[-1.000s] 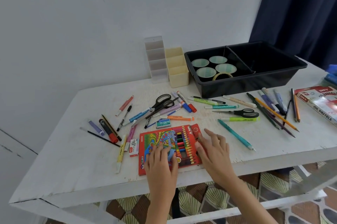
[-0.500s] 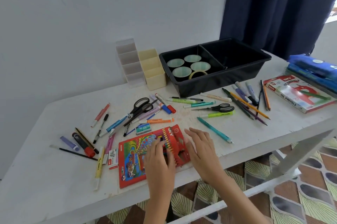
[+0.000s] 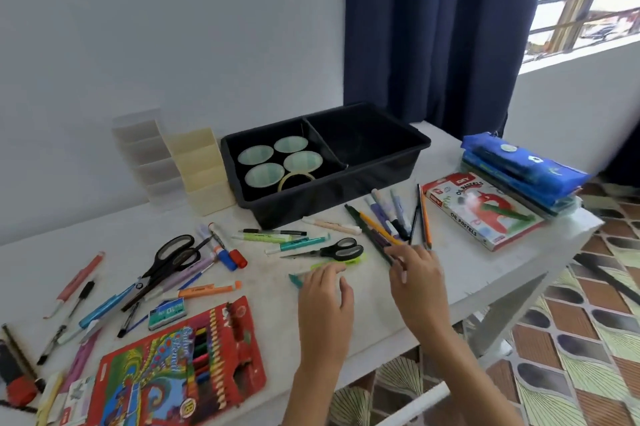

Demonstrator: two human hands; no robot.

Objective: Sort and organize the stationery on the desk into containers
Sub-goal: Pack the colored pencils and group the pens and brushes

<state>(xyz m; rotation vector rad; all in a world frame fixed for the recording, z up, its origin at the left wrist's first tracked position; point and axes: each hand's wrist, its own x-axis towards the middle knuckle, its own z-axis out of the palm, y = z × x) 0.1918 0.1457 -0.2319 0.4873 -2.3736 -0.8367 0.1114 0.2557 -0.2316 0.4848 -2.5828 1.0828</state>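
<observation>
Though cut off at the near left edge, red colour-pencil box [image 3: 173, 373] flat on white desk [image 3: 485, 273], teal staple box [image 3: 168, 313] just beyond it. Mid-desk, left hand [image 3: 325, 304] with fingers loosely bent and thumb apart, nothing plainly held, fingertips over teal pen [image 3: 294, 279] and near green highlighter [image 3: 341, 262]. Right hand [image 3: 415, 283] beside it, fingers curled down at the near ends of fanned pencils [image 3: 424, 221] and markers [image 3: 391, 214]; grip on any impossible to tell. Beyond, small black scissors [image 3: 332, 250]; large scissors [image 3: 166, 262] to the left. Far side: black two-compartment tray [image 3: 329, 197], tape rolls [image 3: 265, 172] in its left compartment; cream organiser [image 3: 204, 176] and clear organiser [image 3: 145, 155] left of it; oil pastels box [image 3: 481, 210] and blue pencil cases [image 3: 519, 169] far right.
</observation>
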